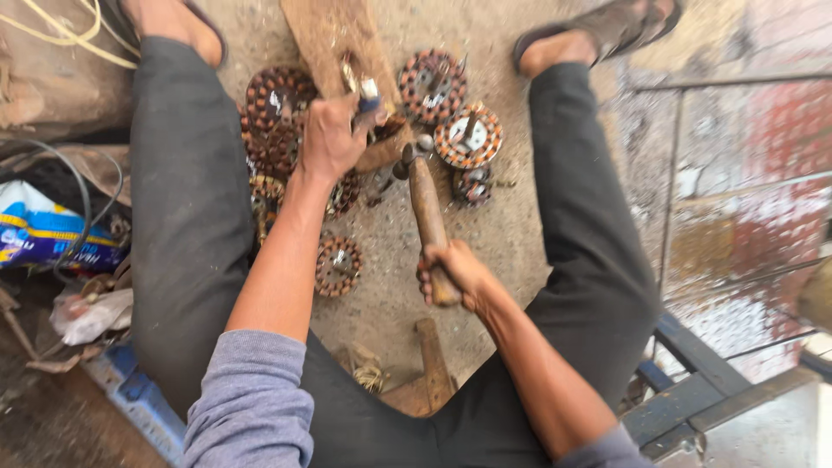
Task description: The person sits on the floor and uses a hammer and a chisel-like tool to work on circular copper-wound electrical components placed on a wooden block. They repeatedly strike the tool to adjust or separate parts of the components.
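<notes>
Head view: dusty concrete floor (pixel 503 251).

Dusty concrete floor (pixel 390 251) bears scattered copper-wound stators (pixel 338 265) and a wooden block (pixel 334 39).

Your right hand (pixel 451 273) grips a worn, matt wooden-handled hammer (pixel 426 208); round copper-wound metal motor cores (pixel 468 136) look dull, perhaps rusty, on rough gritty concrete ground (pixel 485 234).
</notes>
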